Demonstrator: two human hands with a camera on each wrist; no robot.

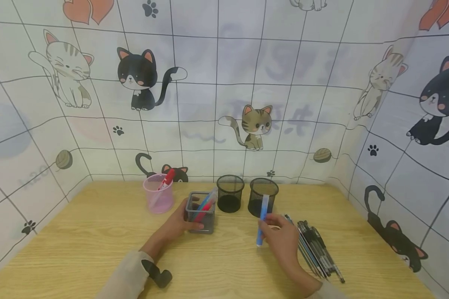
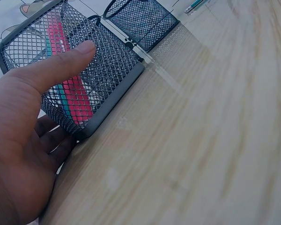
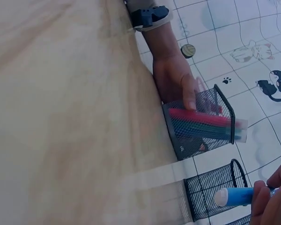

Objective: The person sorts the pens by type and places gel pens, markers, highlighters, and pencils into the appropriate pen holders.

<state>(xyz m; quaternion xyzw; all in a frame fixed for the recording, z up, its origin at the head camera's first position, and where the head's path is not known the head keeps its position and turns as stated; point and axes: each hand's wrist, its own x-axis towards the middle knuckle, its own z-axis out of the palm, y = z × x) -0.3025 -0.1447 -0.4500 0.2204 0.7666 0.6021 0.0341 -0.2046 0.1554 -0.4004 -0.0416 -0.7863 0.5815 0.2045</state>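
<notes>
My left hand (image 1: 177, 220) grips a square black mesh pen holder (image 1: 205, 227) from its left side, thumb across the near face. Inside the holder lean several markers, among them a pink-red marker (image 2: 77, 96) and a blue-green one. Between thumb and fingers my right hand (image 1: 284, 241) pinches a light blue marker (image 1: 262, 224), held nearly upright over the table. In the head view it overlaps the right-hand round mesh cup (image 1: 256, 193). The right wrist view shows the blue marker's white end (image 3: 221, 197) pointing away from the fingers.
A pink cup (image 1: 159, 202) with a red marker (image 1: 167, 179) in it stands at the back left. Another round black mesh cup (image 1: 230, 195) is at the back middle. Several dark pens and pencils (image 1: 318, 251) lie beside my right hand. Cat-patterned cloth (image 1: 194, 137) hangs behind the table.
</notes>
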